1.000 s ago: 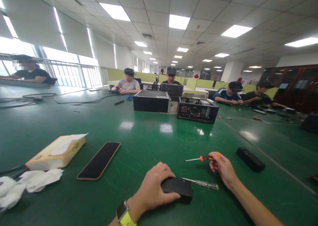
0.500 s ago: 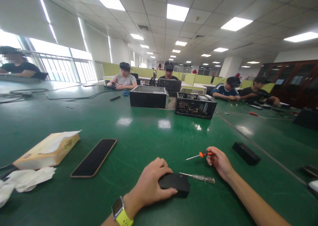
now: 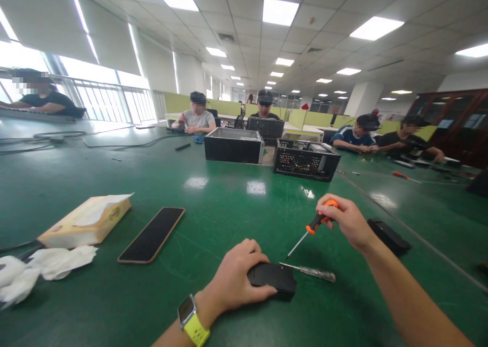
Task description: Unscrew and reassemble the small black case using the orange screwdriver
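In the head view, your left hand [image 3: 236,281] lay over the black box [image 3: 275,277], low in the middle of the green surface [image 3: 229,204]. Its fingers [image 3: 247,249] were curled over the box's left end and the thumb pressed along its near side, a hold that looked meant to stop the box sliding. Your right hand [image 3: 348,222] was raised above the surface, just right of the box. Its fingers [image 3: 330,212] pinched the handle of the orange screwdriver [image 3: 309,231], whose shaft slanted down and left so the tip pointed toward the box's far edge, close to it but apart.

A clear-handled screwdriver [image 3: 310,271] lay flat with its tip touching the box's right end. It was within easy reach of your right hand. A second black box [image 3: 389,236] sat beyond your right wrist. To the left lay a phone [image 3: 152,234] face up, a tissue box [image 3: 86,227] and crumpled tissues [image 3: 46,265], all well apart from the box. Two open computer cases [image 3: 233,146] stood far back, with other people seated behind them.
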A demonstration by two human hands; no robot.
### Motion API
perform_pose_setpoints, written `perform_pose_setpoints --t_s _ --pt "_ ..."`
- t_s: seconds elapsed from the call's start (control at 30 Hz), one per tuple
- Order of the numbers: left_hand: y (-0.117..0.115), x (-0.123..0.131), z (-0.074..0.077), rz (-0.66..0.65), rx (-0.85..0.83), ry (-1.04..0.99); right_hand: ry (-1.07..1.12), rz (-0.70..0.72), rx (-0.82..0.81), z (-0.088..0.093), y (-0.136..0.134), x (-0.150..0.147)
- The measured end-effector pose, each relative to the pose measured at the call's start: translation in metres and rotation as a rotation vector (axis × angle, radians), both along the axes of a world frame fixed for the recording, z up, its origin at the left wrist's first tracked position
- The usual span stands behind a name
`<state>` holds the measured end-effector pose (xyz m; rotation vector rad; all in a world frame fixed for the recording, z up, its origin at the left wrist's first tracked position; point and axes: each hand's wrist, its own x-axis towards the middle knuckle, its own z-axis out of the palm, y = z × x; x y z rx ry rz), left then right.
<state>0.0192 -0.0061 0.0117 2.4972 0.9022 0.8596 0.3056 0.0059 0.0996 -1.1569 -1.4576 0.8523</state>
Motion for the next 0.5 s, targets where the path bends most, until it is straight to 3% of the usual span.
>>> perform_pose_setpoints --t_s 0.2,0.5 --pt "0.001 0.000 -0.001 -0.016 0.002 0.008 -0.415 0.013 0.130 0.000 -0.019 -0.014" --pt "0.001 0.001 -0.002 -0.007 0.008 0.024 -0.653 0.021 0.211 0.006 -0.026 -0.019"
